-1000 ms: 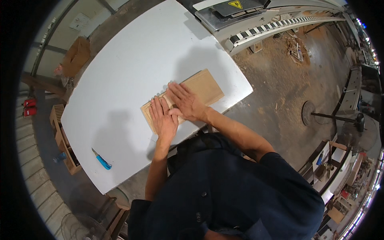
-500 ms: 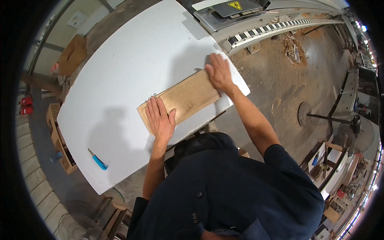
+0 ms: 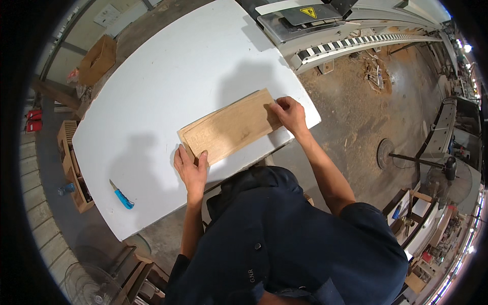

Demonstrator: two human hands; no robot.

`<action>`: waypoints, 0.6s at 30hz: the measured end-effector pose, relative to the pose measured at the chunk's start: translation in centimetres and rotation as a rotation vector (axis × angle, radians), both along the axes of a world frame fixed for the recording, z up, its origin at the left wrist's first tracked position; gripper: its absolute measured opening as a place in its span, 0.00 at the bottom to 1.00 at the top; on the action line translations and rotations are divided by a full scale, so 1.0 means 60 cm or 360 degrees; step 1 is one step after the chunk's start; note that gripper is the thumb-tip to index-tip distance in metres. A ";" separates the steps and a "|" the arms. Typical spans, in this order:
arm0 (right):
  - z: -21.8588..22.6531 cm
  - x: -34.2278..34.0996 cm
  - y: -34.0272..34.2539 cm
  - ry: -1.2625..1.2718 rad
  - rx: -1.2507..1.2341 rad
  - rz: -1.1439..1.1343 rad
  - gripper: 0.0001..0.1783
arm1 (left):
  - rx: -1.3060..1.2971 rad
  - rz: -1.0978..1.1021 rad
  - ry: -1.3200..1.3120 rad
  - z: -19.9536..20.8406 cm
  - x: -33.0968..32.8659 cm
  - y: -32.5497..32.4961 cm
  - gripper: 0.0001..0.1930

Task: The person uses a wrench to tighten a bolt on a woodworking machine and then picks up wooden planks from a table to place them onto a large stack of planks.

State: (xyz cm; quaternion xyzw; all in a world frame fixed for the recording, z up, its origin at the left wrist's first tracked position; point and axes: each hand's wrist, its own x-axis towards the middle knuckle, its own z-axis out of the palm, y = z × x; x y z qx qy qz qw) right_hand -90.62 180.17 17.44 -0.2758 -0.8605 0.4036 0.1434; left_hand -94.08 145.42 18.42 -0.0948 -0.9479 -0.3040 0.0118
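Note:
A small stack of thin, light-brown wooden boards (image 3: 229,126) lies slantwise on the white tabletop (image 3: 168,81), close to its near edge. The layers are slightly out of line along the far and left sides. My left hand (image 3: 191,170) grips the near-left corner, thumb on the top face and fingers at the end edge. At the opposite end my right hand (image 3: 292,116) holds the right edge, its thumb on top and its fingers curled and partly hidden. Off to the left rests a knife (image 3: 122,197) with a blue handle, its blade exposed.
Beyond the table's far right stands a machine (image 3: 300,25) with a striped track (image 3: 356,43). Wood scraps (image 3: 375,73) and sawdust litter the floor there. A pedestal fan (image 3: 450,168) is at right, a wooden crate (image 3: 73,165) left, a cardboard box (image 3: 97,60) far left.
Both hands have gone from lying flat on the top board to gripping the stack's two ends. The left hand moved nearer and left, the right hand nearer and slightly right.

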 end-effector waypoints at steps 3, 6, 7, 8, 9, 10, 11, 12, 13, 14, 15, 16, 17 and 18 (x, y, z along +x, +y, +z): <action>-0.004 -0.025 -0.006 -0.0072 -0.0338 -0.0109 0.17 | 0.0047 -0.0024 -0.0160 -0.001 -0.003 -0.005 0.37; -0.012 -0.037 0.019 -0.0210 -0.0259 0.0009 0.17 | 0.0188 -0.0014 -0.0174 -0.009 -0.001 -0.006 0.37; -0.015 -0.038 0.023 -0.0121 -0.0152 0.0078 0.17 | 0.0208 0.0005 -0.0172 -0.012 -0.001 -0.005 0.37; -0.024 -0.038 0.030 -0.0157 -0.0273 0.0093 0.16 | 0.0227 0.0023 -0.0169 -0.014 0.000 -0.006 0.36; -0.030 -0.040 0.036 -0.0189 -0.0390 0.0106 0.16 | 0.0240 0.0026 -0.0176 -0.015 0.000 -0.006 0.36; -0.036 -0.040 0.041 -0.0221 -0.0507 0.0117 0.15 | 0.0252 0.0028 -0.0182 -0.015 -0.001 -0.005 0.36; -0.041 -0.037 0.046 -0.0170 -0.0636 0.0080 0.15 | 0.0264 0.0028 -0.0188 -0.016 -0.002 -0.004 0.36; -0.037 -0.034 0.041 -0.0124 -0.0773 0.0050 0.15 | 0.0266 0.0042 -0.0209 -0.015 -0.001 -0.005 0.36; -0.033 -0.034 0.036 -0.0076 -0.0909 0.0017 0.15 | 0.0269 0.0054 -0.0230 -0.014 -0.001 -0.005 0.36; -0.031 -0.036 0.032 -0.0047 -0.0805 0.0034 0.15 | 0.0272 0.0065 -0.0251 -0.013 -0.001 -0.005 0.36; -0.031 -0.037 0.027 -0.0016 -0.0710 0.0043 0.15 | 0.0282 0.0065 -0.0253 -0.012 -0.001 -0.005 0.36; -0.030 -0.038 0.024 0.0016 -0.0614 0.0051 0.15 | 0.0293 0.0064 -0.0255 -0.010 -0.002 -0.003 0.36; -0.027 -0.038 0.027 -0.0042 -0.0562 0.0085 0.14 | 0.0304 0.0062 -0.0257 -0.009 -0.002 -0.003 0.36; -0.020 -0.041 0.030 -0.0098 -0.0506 0.0121 0.14 | 0.0303 0.0074 -0.0283 -0.009 -0.002 -0.005 0.37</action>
